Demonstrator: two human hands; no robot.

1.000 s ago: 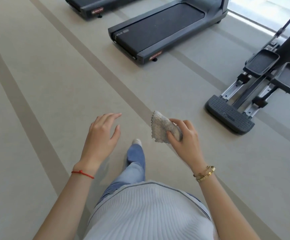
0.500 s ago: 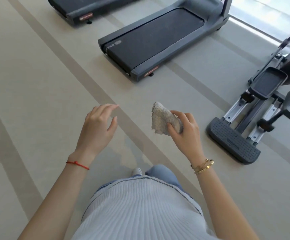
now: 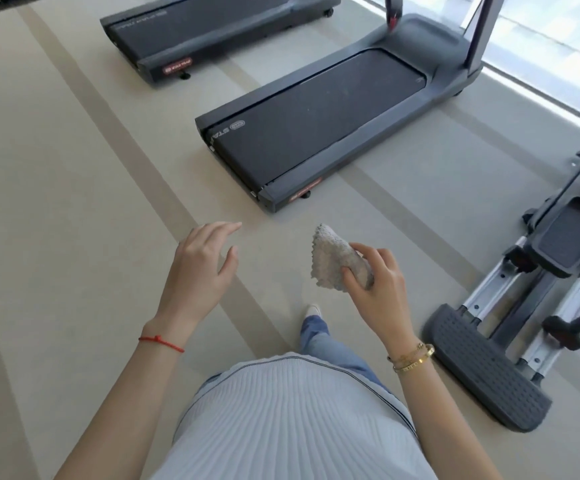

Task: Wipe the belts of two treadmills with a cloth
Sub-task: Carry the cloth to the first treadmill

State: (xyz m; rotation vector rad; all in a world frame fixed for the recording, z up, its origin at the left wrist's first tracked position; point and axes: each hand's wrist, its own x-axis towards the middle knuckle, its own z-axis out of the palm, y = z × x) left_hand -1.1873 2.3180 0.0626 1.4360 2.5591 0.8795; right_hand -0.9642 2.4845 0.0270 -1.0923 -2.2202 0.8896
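My right hand (image 3: pixel 376 282) grips a folded pale textured cloth (image 3: pixel 328 259) at chest height, thumb pressed on its lower edge. My left hand (image 3: pixel 200 268) hovers beside it with relaxed fingers and holds nothing. Ahead on the floor lies the nearer treadmill, its black belt (image 3: pixel 312 116) running away from me toward the upright posts. A second treadmill stands further back on the left, and its belt (image 3: pixel 195 24) is partly cut off by the frame's top. Both hands are well short of either belt.
An elliptical trainer (image 3: pixel 524 313) with grey foot pedals and a ribbed black base stands close on my right. The beige floor (image 3: pixel 56 168) has darker stripes. A bright window strip (image 3: pixel 558 46) runs along the far right. My leg and white shoe (image 3: pixel 312 310) step forward below the cloth.
I have walked forward, so both treadmills and the elliptical appear closer and lower in view. My hands keep the same pose, the cloth still in my right hand.
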